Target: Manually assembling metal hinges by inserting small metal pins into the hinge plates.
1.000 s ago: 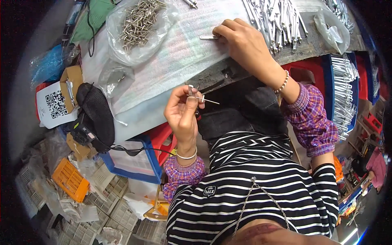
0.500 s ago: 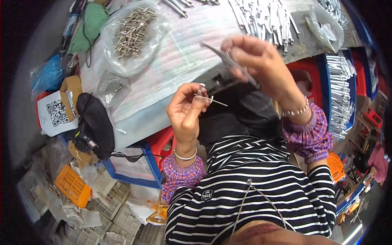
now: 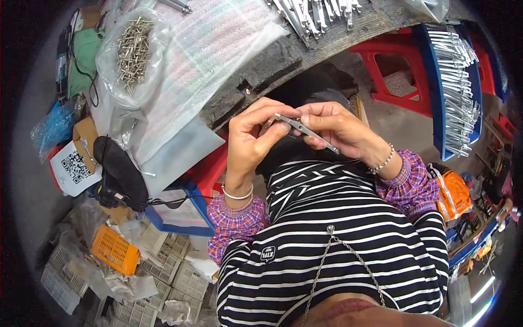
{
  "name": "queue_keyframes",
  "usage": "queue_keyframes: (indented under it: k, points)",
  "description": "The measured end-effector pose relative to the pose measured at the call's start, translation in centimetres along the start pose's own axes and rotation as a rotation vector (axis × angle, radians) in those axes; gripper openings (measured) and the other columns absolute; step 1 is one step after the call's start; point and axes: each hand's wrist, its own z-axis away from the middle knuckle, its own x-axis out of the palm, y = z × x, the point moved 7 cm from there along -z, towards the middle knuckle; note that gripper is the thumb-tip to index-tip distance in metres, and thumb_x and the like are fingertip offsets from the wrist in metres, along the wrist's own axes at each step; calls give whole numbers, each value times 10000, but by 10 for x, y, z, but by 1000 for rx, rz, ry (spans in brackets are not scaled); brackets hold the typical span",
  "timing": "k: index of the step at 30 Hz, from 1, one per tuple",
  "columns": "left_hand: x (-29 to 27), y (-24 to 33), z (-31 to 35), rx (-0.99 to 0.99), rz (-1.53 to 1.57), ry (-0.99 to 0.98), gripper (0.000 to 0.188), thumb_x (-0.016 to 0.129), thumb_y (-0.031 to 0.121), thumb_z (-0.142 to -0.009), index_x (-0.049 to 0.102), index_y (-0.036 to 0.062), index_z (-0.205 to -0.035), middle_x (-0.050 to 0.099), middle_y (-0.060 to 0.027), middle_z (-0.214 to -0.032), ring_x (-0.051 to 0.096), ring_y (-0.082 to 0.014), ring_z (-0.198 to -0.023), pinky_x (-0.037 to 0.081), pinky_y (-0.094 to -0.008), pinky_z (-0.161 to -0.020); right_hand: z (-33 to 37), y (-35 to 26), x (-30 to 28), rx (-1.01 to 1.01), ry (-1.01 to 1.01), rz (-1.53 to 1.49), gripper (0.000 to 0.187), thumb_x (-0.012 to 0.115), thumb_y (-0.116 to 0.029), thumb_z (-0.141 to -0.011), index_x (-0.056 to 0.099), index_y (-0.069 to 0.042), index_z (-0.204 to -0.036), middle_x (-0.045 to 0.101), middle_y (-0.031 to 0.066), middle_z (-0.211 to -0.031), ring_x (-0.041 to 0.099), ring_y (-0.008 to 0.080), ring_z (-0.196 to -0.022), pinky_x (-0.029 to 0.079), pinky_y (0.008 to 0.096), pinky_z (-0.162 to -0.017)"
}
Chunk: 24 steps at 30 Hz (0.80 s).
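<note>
A slim grey metal bar with holes (image 3: 308,132) lies slantwise between my two hands, just off the table's near edge. My left hand (image 3: 251,133) is closed, pinching its upper left end between thumb and fingers. Further along, my right hand (image 3: 342,129) grips the bar from behind and above, fingertips near the left ones. The small bracket and thin pin seen earlier in the left hand are hidden now, behind the fingers or the bar. Past the hands, on the table, a clear plastic bag (image 3: 107,82) holds a heap of metal pins (image 3: 133,52).
More metal strips (image 3: 321,13) lie at the table's far side. At right, a blue tray (image 3: 434,109) full of silver strips stands beside a red stool (image 3: 376,54). A black pouch (image 3: 122,171) and cardboard box (image 3: 85,133) sit left. Below is an orange basket (image 3: 115,250).
My right hand has come down and left with the metal bar, bringing it against my left hand. The view has shifted, so the table sits higher and further left.
</note>
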Motion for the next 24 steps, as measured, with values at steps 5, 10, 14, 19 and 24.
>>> queue_keyframes:
  k: [5, 10, 14, 19, 24]
  points:
    - [3, -4, 2, -24, -63, 1, 218, 624, -108, -696, 681, -11, -882, 585, -61, -867, 549, -85, -714, 400, -176, -597, 0, 6, -6, 78, -30, -34, 257, 555, -130, -879, 538, 36, -1074, 582, 96, -852, 499, 82, -588, 387, 182, -470]
    - [6, -4, 1, 17, -164, 11, 225, 656, -93, -682, 694, 15, -876, 582, -40, -834, 515, -45, -665, 356, -154, -531, -4, 15, -13, 126, -54, -142, 263, 562, -125, -874, 539, 37, -1081, 578, 96, -839, 501, 93, -584, 392, 187, -469]
    - [5, -8, 0, 22, -203, 13, 227, 662, -83, -680, 696, 24, -877, 581, -19, -812, 482, -25, -614, 321, -156, -497, -6, 18, -15, 157, -111, -227, 215, 578, -133, -866, 536, 51, -969, 553, 84, -837, 522, 91, -609, 436, 184, -489]
    - [6, -8, 0, 20, -300, -4, 207, 630, -101, -657, 676, -35, -848, 600, -79, -820, 560, -111, -724, 406, -194, -593, -9, 30, -21, 213, -118, -336, 214, 577, -135, -868, 525, 51, -961, 544, 98, -861, 529, 104, -613, 449, 187, -492]
    - [3, -13, 3, 26, -281, 42, 202, 630, -93, -642, 680, -26, -827, 604, -75, -799, 555, -111, -709, 400, -196, -590, -10, 35, -19, 240, -132, -408, 207, 570, -131, -872, 523, 45, -969, 546, 102, -856, 535, 112, -617, 453, 186, -486]
